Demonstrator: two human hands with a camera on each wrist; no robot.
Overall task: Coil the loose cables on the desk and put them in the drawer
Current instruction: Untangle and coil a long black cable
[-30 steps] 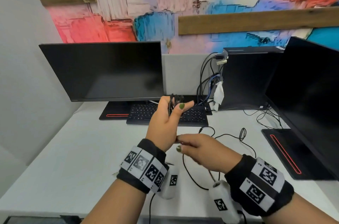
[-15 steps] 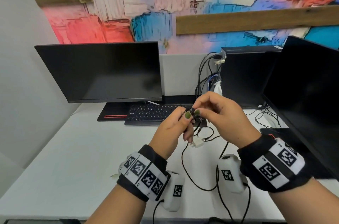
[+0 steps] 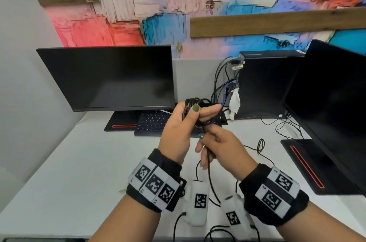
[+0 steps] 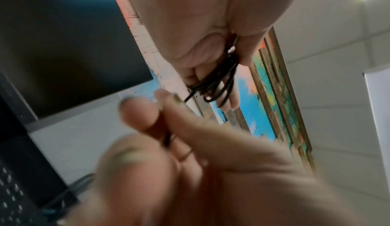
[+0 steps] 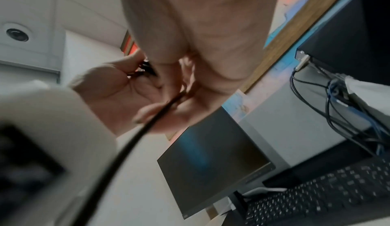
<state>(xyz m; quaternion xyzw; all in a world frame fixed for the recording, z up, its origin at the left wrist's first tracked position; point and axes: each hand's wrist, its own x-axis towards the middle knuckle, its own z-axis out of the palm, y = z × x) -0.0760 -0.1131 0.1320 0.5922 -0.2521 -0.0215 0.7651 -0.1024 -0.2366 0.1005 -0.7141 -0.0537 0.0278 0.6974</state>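
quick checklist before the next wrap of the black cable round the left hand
1. Left hand grips the coiled black cable loops: ok.
2. Right hand pinches the free strand of cable just below the coil: ok.
3. Slack left to wind: ok, the strand trails down to the white desk.
4. Strand free of the white wrist camera pods: cannot tell, it runs close between them.
5. Thin black wire lying loose on the desk, not yet coiled: not ok.
6. Drawer open: cannot tell, none in view.
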